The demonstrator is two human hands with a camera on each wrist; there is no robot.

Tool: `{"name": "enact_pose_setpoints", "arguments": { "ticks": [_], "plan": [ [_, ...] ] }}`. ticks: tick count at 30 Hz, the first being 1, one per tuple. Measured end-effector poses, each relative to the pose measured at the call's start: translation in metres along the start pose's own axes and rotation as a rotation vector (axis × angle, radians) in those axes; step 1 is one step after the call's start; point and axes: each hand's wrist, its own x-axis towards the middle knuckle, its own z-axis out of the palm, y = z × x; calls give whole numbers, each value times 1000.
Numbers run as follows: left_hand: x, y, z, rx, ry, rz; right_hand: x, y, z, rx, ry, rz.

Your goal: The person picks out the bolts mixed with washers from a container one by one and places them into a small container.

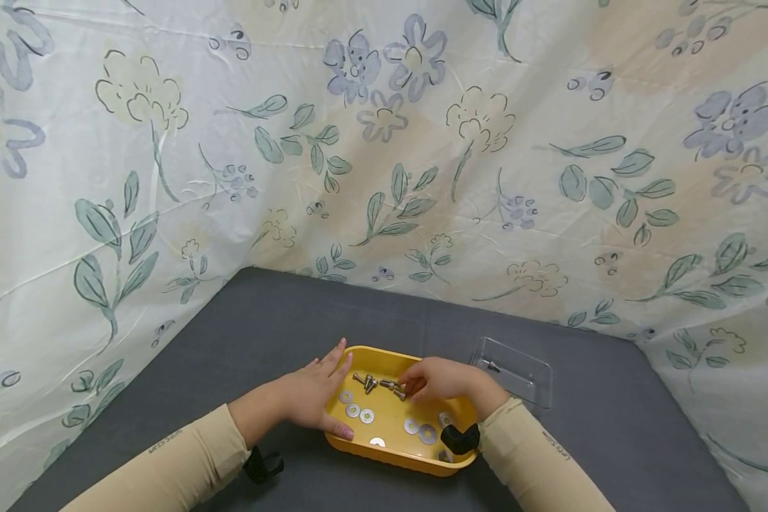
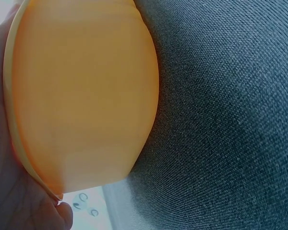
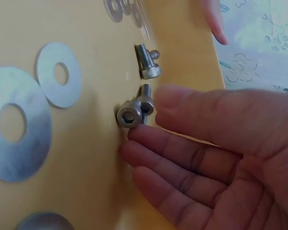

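A yellow tray (image 1: 397, 455) holds several socket head screws (image 1: 370, 384) and several flat washers (image 1: 353, 410). My left hand (image 1: 310, 398) rests spread on the tray's left end, thumb over the near side; in the left wrist view its palm lies along the tray rim (image 2: 8, 86). Inside the tray, my right hand (image 1: 444, 380) reaches down to the screws near the far wall. The right wrist view shows its thumb and bent fingertips close about two screws (image 3: 129, 116), with no firm pinch visible. More screws (image 3: 146, 62) lie just beyond.
A clear plastic box (image 1: 528, 380) with one screw (image 1: 491, 365) in it stands behind the tray, to the right. A dark grey cloth (image 1: 281, 313) covers the table. Floral curtains (image 1: 384, 178) enclose the back and sides.
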Motion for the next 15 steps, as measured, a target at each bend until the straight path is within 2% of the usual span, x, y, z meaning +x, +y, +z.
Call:
{"name": "enact_pose_setpoints", "arguments": {
  "ticks": [7,15],
  "plan": [
    [-1,1,-2,-9,-7,0,8,0,6,-107,41,-25],
    [-2,2,-3,-11,-8,-1,16,4,16,-93,58,-46]
  ]
}}
